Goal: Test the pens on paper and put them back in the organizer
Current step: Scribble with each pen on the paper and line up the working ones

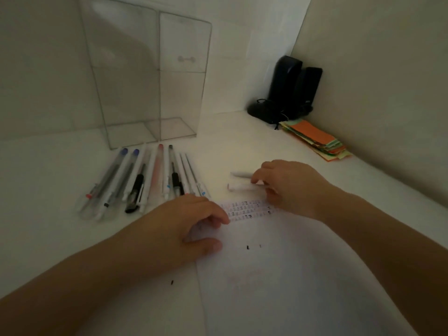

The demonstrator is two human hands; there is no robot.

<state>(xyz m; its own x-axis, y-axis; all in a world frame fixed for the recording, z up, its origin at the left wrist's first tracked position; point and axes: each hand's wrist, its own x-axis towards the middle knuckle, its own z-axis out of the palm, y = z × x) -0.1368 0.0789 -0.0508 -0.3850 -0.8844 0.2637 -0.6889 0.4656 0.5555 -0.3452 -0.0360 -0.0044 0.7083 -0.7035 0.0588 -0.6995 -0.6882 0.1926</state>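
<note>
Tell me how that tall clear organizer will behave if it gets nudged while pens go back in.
The clear organizer stands tall on a narrow base and looks empty, so it probably slides or tips easily. Its thin transparent walls suggest it is light and perhaps brittle.

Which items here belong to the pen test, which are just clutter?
Job:
- pens in a row
- two white pens at the right hand
- paper, left hand resting on it
- clear organizer, standing behind the pens

Clutter:
- black speakers in the corner
- colored paper stack
</note>
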